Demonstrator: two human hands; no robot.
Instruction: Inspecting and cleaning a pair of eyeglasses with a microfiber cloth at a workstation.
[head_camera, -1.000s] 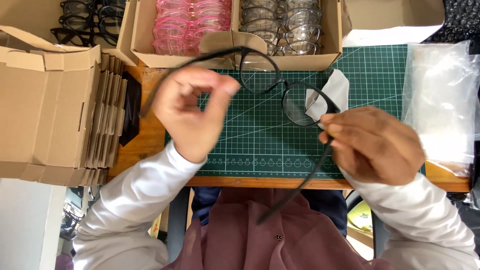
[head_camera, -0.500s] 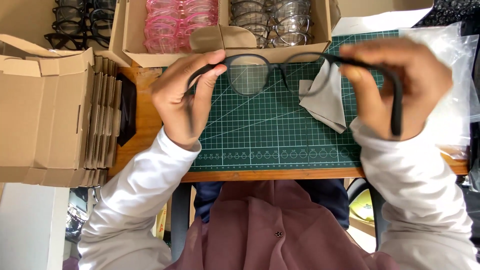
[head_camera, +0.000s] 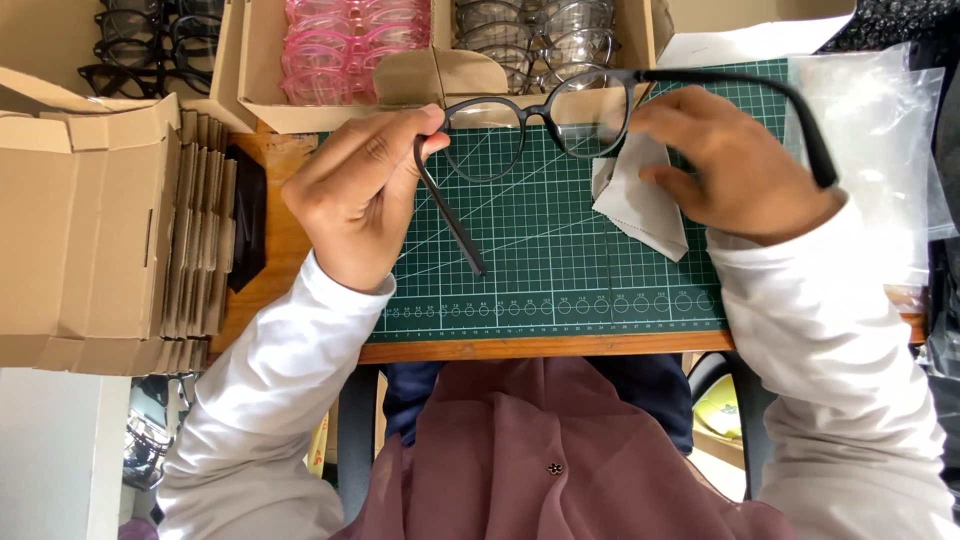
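Bright, even light, soft shadows, sharp focus, slight bending at edges.

The person is wearing long white sleeves (head_camera: 300, 350) and a draping mauve garment (head_camera: 540, 450) (one small dark floral stud (head_camera: 549, 468) showing), over something navy.

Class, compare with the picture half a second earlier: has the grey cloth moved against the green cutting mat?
Yes. The grey cloth sits slightly lower on the green cutting mat, under the right hand.
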